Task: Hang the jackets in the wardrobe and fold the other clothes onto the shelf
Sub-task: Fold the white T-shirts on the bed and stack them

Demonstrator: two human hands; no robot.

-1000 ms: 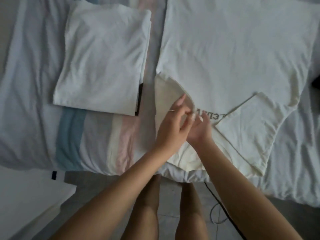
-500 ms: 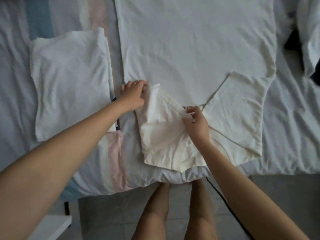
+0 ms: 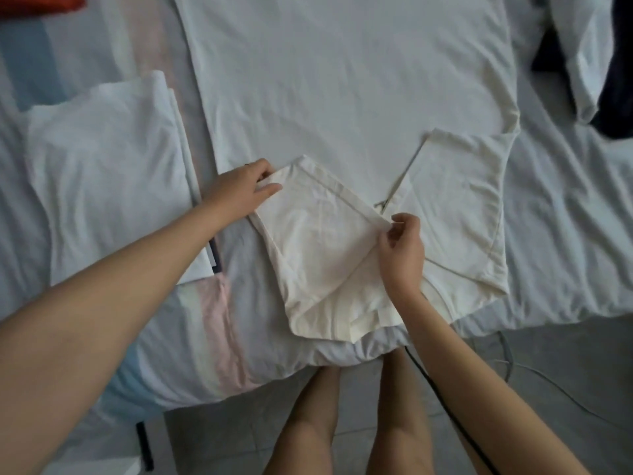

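Observation:
A large white T-shirt (image 3: 342, 80) lies flat on the bed, its neck end toward me. Its left sleeve (image 3: 318, 241) is folded in over the body. My left hand (image 3: 239, 190) pinches that sleeve's far corner between thumb and fingers. At the sleeve's hem corner near the shirt's middle, my right hand (image 3: 400, 248) pinches the cloth. The right sleeve (image 3: 459, 207) is folded in and lies flat. A folded white garment (image 3: 109, 173) rests to the left.
The bed (image 3: 565, 252) carries a white sheet on the right and a pastel-striped cover (image 3: 209, 323) on the left. Dark and white clothes (image 3: 596, 63) are piled at the far right. A red cloth (image 3: 37, 3) shows top left. Cables (image 3: 445, 399) trail over the floor by my legs.
My left hand moved from beside my right hand out to the sleeve's far corner. Both hands spread the left sleeve flat across the shirt. The camera view shifted up the bed.

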